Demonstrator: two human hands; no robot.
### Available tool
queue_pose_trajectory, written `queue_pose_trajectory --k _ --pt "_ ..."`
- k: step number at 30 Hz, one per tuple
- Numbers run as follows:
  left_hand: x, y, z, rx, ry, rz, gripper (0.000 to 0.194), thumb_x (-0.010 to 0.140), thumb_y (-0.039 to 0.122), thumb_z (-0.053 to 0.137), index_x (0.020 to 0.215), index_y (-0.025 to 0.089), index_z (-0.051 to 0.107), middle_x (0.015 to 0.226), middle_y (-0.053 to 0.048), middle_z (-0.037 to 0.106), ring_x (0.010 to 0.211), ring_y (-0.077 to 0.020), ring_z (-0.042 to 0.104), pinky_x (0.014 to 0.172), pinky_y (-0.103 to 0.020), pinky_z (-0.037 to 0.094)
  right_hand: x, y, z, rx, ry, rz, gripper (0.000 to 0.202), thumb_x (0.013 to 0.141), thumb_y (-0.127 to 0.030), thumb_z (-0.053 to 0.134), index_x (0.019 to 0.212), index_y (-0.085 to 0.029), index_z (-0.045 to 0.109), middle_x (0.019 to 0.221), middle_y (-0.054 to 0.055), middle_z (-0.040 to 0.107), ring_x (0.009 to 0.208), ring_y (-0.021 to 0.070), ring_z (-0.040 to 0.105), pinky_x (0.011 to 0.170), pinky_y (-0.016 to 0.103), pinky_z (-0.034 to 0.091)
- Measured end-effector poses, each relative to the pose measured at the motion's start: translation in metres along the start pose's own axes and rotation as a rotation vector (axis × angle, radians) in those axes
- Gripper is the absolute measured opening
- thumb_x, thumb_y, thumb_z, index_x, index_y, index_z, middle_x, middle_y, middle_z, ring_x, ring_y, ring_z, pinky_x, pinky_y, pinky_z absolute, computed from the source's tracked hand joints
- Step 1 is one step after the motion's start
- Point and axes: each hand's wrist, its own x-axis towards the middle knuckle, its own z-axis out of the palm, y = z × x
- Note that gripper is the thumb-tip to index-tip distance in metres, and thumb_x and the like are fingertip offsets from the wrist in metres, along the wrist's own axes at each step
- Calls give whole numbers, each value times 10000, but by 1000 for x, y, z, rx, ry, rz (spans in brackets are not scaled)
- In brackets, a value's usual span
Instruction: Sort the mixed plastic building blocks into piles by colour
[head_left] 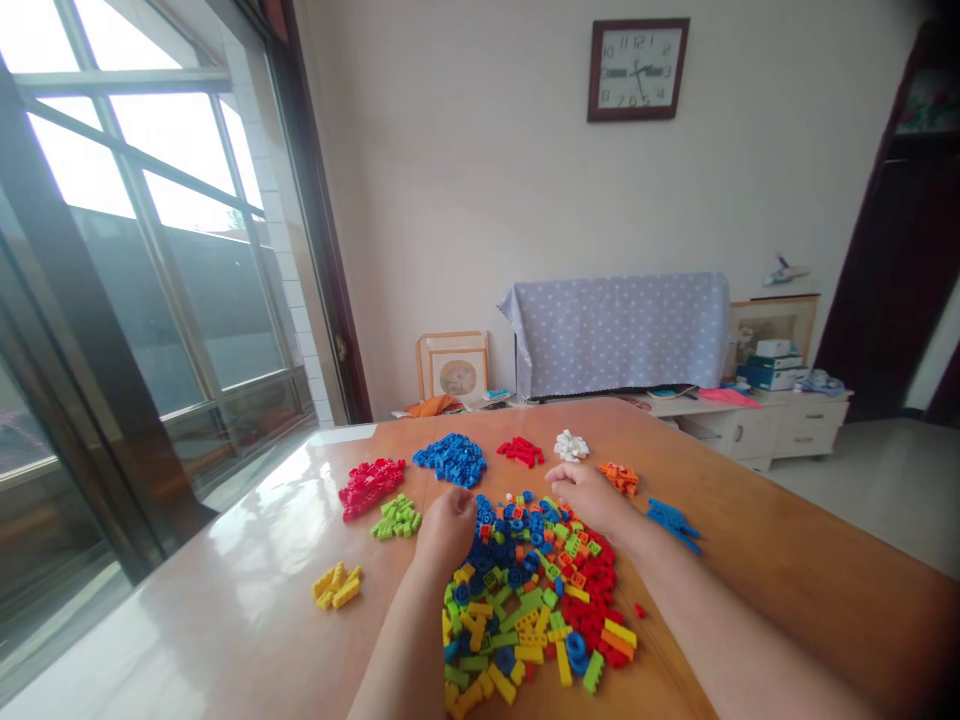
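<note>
A large mixed heap of toy building bricks [525, 625] in blue, green, yellow, orange and red spreads over the wooden table [247, 600]. At the heap's upper left edge is my left hand [448, 522], its fingers curled closed; whatever they may hold is hidden. My right hand [585, 490] hovers over the far right part of the heap, thumb and fingers drawn together, and I cannot make out anything between them. Close to the left hand lies a small pile of lime green bricks [396, 517]. Orange bricks [619, 479] and white bricks [571, 445] sit near the right hand.
Sorted piles ring the heap: pinkish-red pieces [371, 486], small blue pieces [451, 460], red bricks [521, 452], long blue bricks [673, 525] and yellow bricks [337, 587]. Beyond the table stands a low white cabinet [795, 430]. Glass windows [187, 250] are at left.
</note>
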Motion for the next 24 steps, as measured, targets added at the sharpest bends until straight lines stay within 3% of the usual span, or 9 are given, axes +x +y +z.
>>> queue_pose_trajectory --k 3,8,14,18,24 --pt "-4 5 -5 91 -45 -29 233 898 318 483 926 202 682 901 -57 725 803 -192 644 654 -240 384 18 29 7 -217 76 5 294 831 -278 483 1009 -202 703 908 32 725 802 168 632 682 247 445" --pt "-9 13 -10 205 -122 -72 240 876 248 481 1010 222 679 1073 -84 724 938 -222 657 743 -251 429 22 61 20 -314 29 -15 197 788 -243 547 874 -218 723 944 47 725 899 195 629 773 267 431" --pt "-8 8 -1 205 -177 -41 275 853 216 487 1051 201 678 1108 -105 718 1007 -234 650 813 -264 449 16 58 28 -213 -80 -84 303 803 -224 517 1011 -203 737 1040 61 732 989 202 646 874 282 463" --pt "-7 8 5 125 -180 -57 310 830 170 475 1060 191 682 1074 -88 727 966 -215 656 788 -251 452 11 54 25 -35 -123 -34 332 819 -266 516 1068 -198 724 1005 51 748 910 197 672 834 292 499" --pt "-7 15 6 58 -200 -74 307 811 129 490 1037 183 690 1001 -58 736 889 -183 653 756 -226 445 9 55 22 -5 -120 -4 324 800 -244 526 1050 -192 726 945 46 748 853 186 666 778 278 499"
